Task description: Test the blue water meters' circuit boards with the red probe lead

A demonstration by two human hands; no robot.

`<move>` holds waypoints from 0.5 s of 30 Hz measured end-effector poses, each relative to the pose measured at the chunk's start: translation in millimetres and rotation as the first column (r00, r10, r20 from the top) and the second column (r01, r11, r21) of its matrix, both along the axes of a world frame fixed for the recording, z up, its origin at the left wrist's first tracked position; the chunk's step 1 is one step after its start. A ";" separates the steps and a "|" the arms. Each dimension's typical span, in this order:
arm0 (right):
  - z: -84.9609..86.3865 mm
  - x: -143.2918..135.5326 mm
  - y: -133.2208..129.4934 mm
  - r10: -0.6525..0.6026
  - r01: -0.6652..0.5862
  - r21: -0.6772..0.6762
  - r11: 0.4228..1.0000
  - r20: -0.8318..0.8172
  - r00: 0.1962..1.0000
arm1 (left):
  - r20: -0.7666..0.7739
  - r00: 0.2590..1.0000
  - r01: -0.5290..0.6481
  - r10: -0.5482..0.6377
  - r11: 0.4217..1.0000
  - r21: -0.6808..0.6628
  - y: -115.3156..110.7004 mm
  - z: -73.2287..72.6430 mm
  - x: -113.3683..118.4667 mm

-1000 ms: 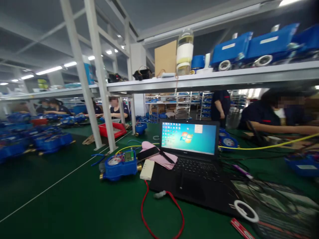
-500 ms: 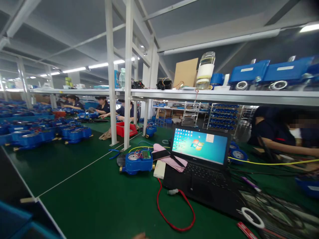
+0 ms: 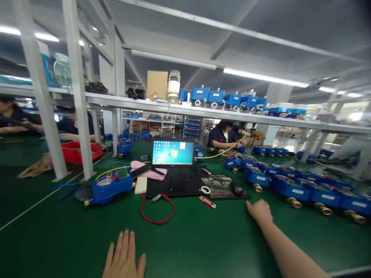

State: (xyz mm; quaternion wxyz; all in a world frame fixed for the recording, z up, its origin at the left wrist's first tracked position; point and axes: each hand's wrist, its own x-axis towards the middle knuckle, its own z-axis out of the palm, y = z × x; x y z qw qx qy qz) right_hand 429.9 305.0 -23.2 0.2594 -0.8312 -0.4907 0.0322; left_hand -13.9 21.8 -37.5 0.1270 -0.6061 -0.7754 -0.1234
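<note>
My left hand (image 3: pixel 123 256) lies flat on the green table (image 3: pixel 185 239) at the bottom, fingers spread, holding nothing. My right hand (image 3: pixel 260 211) rests on the table just below the mouse mat, near the black mouse (image 3: pixel 237 188); its fingers are curled and what they hold, if anything, is hidden. Between the hands and farther back stands an open laptop (image 3: pixel 173 154). A red cable (image 3: pixel 158 222) loops in front of it, with a red and white stick (image 3: pixel 207 202) to its right. Left of the laptop sits a blue meter (image 3: pixel 111 189) with exposed wires.
Rows of blue meters (image 3: pixel 292 189) fill the right side. A shelf (image 3: pixel 203 111) on white posts (image 3: pixel 78 96) crosses above the laptop. A red bin (image 3: pixel 82 152) stands at left. Other people sit at the far side, left and right.
The view has swung to the right, so the laptop appears farther left. My left hand and my right hand have come into view, where only a fingertip showed at the bottom edge.
</note>
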 end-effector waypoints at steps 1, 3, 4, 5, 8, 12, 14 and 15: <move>-2.8 -1.9 -2.6 -0.009 0.009 -0.035 0.999 0.006 1.000 | 0.027 1.000 -0.012 0.014 0.999 -0.052 -1.7 9.1 3.8; -7.2 -6.3 -6.8 -0.003 0.005 -0.093 0.996 0.022 1.000 | 0.059 0.998 -0.012 0.020 0.990 -0.137 -4.0 25.4 8.3; -8.5 -7.9 -8.8 0.010 -0.006 -0.115 0.993 0.030 1.000 | 0.062 0.998 -0.012 0.022 0.987 -0.159 -4.1 31.4 8.1; -9.2 -8.9 -10.7 0.024 -0.019 -0.133 0.991 0.036 0.999 | 0.063 0.998 -0.014 0.025 0.984 -0.176 -3.6 35.7 6.2; -8.1 -9.2 -16.3 0.060 -0.051 -0.166 0.985 0.048 0.997 | 0.055 0.998 -0.012 0.023 0.980 -0.197 0.7 40.9 -5.6; -4.8 -10.6 -21.1 0.071 -0.058 -0.179 0.982 0.064 0.995 | 0.035 0.999 -0.003 0.010 0.978 -0.211 12.0 41.1 -15.5; -3.5 -12.7 -22.0 0.067 -0.053 -0.190 0.980 0.071 0.995 | 0.021 1.000 -0.004 0.009 0.975 -0.220 17.2 40.8 -14.2; -3.0 -13.9 -22.4 0.064 -0.049 -0.196 0.979 0.074 0.995 | 0.014 1.000 -0.007 0.010 0.974 -0.226 19.0 40.7 -12.7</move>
